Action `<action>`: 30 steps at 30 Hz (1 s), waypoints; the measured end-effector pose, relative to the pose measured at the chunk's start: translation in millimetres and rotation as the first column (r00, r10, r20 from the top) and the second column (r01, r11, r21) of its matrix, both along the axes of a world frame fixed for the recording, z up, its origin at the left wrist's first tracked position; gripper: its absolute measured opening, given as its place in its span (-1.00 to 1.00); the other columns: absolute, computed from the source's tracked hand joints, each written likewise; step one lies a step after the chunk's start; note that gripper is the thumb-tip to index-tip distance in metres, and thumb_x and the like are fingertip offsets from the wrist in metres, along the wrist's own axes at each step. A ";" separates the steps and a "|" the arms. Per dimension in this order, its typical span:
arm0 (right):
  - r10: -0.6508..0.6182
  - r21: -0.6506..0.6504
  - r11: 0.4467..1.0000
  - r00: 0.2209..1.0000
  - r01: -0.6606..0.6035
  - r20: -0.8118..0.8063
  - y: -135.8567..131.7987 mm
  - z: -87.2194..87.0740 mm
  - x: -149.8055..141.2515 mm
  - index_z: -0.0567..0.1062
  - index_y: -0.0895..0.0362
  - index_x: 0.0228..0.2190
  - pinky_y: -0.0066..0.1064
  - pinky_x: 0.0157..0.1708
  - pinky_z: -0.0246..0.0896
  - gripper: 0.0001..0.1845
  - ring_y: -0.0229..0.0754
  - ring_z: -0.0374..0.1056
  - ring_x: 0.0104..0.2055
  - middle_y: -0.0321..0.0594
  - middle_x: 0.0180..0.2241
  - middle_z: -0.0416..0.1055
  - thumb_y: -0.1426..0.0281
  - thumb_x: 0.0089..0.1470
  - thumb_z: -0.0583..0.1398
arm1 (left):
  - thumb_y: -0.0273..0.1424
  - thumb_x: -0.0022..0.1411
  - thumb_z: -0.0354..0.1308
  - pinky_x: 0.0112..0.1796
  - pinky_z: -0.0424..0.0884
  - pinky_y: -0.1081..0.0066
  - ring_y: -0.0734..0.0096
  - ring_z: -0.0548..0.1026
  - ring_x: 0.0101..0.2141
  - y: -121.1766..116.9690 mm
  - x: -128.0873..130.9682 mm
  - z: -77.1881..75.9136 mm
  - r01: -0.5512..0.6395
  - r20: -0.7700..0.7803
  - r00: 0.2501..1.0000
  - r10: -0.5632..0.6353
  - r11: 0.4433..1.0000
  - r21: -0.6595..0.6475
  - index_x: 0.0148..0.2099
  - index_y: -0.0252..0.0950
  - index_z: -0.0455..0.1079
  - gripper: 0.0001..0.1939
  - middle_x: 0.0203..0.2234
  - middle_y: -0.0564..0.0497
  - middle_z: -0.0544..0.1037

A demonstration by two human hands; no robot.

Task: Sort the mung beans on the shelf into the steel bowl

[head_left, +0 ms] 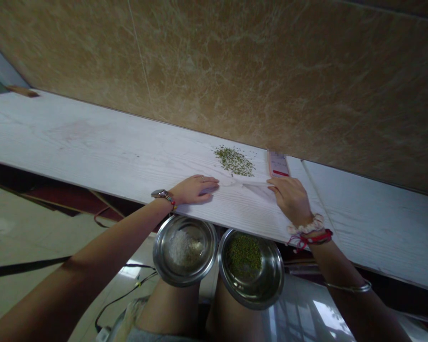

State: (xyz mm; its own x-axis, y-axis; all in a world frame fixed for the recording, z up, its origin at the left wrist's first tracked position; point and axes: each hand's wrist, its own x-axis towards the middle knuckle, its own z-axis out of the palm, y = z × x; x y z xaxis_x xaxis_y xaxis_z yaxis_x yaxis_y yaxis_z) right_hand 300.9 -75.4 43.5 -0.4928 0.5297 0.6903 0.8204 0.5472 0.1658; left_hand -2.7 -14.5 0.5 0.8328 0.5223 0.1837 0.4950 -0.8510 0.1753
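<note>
My right hand (pixel 291 197) is closed on the handle of a white spoon (pixel 258 184). The spoon is held low over the white tabletop, its pale bowl end pointing left and hard to make out against the surface. On the table just left of that end, my left hand (pixel 193 189) lies flat with its fingers stretched out. Beyond the spoon, a loose patch of green mung beans (pixel 234 160) is spread on the table. Below the table edge, one steel bowl (pixel 276 285) holds more mung beans, and another steel bowl (pixel 160 270) holds white grains that look like rice.
A phone (pixel 278 164) with a lit screen lies by the wall, right of the beans. The narrow white table (pixel 92 147) runs along a brown marbled wall (pixel 207 66). Both bowls rest at my thighs. A black cable (pixel 119 297) lies on the floor at left.
</note>
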 end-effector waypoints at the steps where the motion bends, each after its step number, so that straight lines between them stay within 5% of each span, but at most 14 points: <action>1: -0.008 0.008 1.000 1.000 0.008 0.003 -1.3 0.7 1.6 0.45 0.10 -0.32 -0.29 -0.27 0.16 -0.83 -0.15 0.37 -0.30 -0.20 -0.40 0.50 0.44 0.15 0.05 | -0.30 0.26 -0.06 0.06 0.20 0.27 0.27 0.32 0.06 0.1 -0.1 -0.2 -0.001 -0.002 1.000 0.001 1.000 0.003 0.08 -0.27 0.26 -0.62 0.14 -0.08 0.30; 30: 0.024 0.075 0.997 0.992 -0.034 0.126 11.9 4.0 -9.4 0.45 0.18 -0.34 -0.34 -0.33 0.12 -0.83 -0.17 0.32 -0.37 -0.19 -0.47 0.47 0.51 0.14 0.05 | -0.30 0.25 -0.07 0.05 0.21 0.27 0.24 0.33 0.05 -0.4 0.7 1.8 -0.003 -0.020 1.000 0.003 1.000 0.009 0.09 -0.33 0.27 -0.60 0.13 -0.13 0.30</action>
State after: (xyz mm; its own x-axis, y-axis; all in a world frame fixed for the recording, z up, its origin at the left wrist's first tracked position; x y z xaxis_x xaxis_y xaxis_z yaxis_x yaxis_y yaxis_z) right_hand 291.5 -63.6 47.5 -0.5919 0.4621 0.6604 0.7748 0.5521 0.3082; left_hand -2.0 -15.0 2.3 0.8346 0.5233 0.1720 0.5010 -0.8509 0.1580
